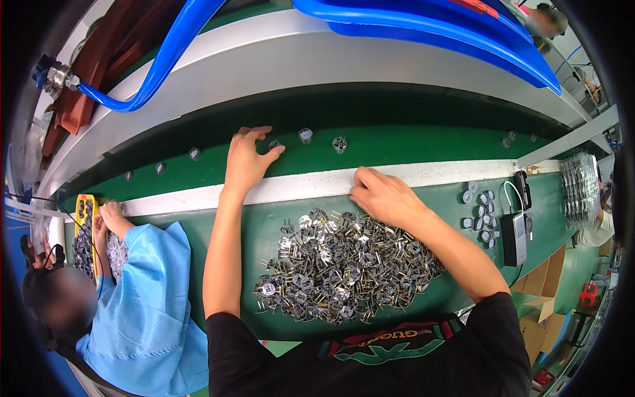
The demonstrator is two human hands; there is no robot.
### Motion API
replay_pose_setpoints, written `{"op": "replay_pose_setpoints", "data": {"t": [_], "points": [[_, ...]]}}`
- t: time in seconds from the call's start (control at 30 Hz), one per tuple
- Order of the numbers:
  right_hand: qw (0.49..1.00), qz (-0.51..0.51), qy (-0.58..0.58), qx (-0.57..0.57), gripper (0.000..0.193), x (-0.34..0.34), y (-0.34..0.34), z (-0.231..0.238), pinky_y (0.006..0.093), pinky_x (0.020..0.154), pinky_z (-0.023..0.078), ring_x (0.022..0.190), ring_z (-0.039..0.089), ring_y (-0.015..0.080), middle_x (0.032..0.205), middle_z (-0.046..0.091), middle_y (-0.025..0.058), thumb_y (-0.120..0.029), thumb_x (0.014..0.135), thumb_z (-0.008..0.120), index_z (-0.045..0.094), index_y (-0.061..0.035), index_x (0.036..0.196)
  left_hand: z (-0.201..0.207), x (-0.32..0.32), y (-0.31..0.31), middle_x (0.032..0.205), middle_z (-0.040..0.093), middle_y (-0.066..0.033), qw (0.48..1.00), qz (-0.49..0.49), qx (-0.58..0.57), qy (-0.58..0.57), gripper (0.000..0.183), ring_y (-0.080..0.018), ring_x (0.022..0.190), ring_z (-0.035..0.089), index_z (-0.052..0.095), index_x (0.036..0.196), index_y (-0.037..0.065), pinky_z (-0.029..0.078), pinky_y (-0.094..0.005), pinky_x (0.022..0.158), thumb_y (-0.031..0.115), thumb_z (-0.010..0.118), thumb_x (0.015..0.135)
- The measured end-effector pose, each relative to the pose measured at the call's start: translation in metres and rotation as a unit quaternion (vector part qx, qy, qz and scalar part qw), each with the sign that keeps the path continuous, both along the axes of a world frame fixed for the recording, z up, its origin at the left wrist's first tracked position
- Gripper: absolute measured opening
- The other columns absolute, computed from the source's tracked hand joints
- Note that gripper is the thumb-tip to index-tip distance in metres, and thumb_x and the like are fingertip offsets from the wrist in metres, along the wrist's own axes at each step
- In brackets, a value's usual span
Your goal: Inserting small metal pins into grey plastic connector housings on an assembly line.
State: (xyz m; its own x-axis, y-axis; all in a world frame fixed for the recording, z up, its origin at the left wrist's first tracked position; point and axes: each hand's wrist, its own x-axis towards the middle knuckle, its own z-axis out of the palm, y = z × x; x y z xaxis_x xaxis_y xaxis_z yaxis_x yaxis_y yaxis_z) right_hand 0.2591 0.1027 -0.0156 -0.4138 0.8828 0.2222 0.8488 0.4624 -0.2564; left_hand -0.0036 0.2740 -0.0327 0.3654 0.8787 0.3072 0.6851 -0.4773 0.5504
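My left hand reaches over the green conveyor belt. Its thumb and fingers are apart around a small round grey plug part, which does not look gripped. My right hand is curled at the white rail, fingertips close together; whatever they hold, if anything, is hidden. Below it lies a large pile of small black plug parts with metal pins on the green worktop. On the belt right of my left hand stand a pale round part and a dark pinned part.
More round parts sit along the belt. At right are grey round pieces, a black-and-grey box with a cable, and stacked clear trays. A co-worker in a blue smock works at left. A blue bin hangs above.
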Motion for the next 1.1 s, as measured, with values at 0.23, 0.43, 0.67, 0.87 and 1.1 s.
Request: {"op": "replay_pose_setpoints", "data": {"t": [0.23,0.43,0.67,0.87,1.1], "points": [[0.996,-0.031,0.079,0.042,0.017,0.01,-0.005,-0.01,0.0409,0.075,0.056,0.085,0.065,0.0289,0.096,0.061,0.0084,-0.016,0.087,0.075,0.069,-0.0037,0.098,-0.007,0.066,-0.01,0.115,0.071,-0.0102,0.968,-0.11,0.2,0.103,0.037,-0.0311,0.11,0.059,0.071,0.115,0.001,0.048,-0.0425,0.094,0.019,0.076,0.084],[0.976,-0.085,0.188,-0.074,0.014,0.021,0.002,-0.016,0.0415,0.078,0.055,0.089,0.066,0.0298,0.094,0.064,0.0091,-0.015,0.089,0.072,0.073,-0.0045,0.098,-0.021,0.086,-0.019,0.104,0.07,-0.0104,0.973,-0.124,0.159,0.114,0.031,-0.0279,0.101,0.064,0.072,0.111,0.002,0.054,-0.0387,0.087,0.01,0.076,0.081],[0.927,-0.196,0.301,-0.11,0.015,0.016,0.022,-0.016,0.0361,0.067,0.052,0.071,0.064,0.0214,0.088,0.067,0.0095,-0.016,0.089,0.074,0.075,-0.0028,0.096,-0.025,0.088,-0.02,0.099,0.068,-0.0147,0.988,-0.15,0.0,-0.024,0.031,-0.0265,0.075,0.07,0.071,0.11,0.0,0.058,-0.037,0.075,0.005,0.077,0.079],[0.912,-0.24,0.318,-0.098,0.017,0.011,0.043,-0.019,0.035,0.066,0.052,0.071,0.066,0.0212,0.088,0.07,0.0108,-0.018,0.09,0.073,0.075,-0.0009,0.095,-0.027,0.098,-0.031,0.102,0.069,-0.0145,0.973,-0.158,-0.135,-0.102,0.036,-0.0226,0.077,0.072,0.072,0.106,-0.001,0.059,-0.0346,0.075,0.006,0.084,0.073],[0.91,-0.286,0.291,-0.069,0.018,0.005,0.051,-0.025,0.0432,0.072,0.055,0.079,0.071,0.0332,0.086,0.073,0.0146,-0.02,0.088,0.071,0.071,-0.0023,0.088,-0.025,0.102,-0.039,0.094,0.071,-0.0101,0.978,-0.156,-0.107,-0.082,0.035,-0.0165,0.073,0.071,0.073,0.104,-0.001,0.059,-0.0297,0.069,0.005,0.085,0.071]]}}
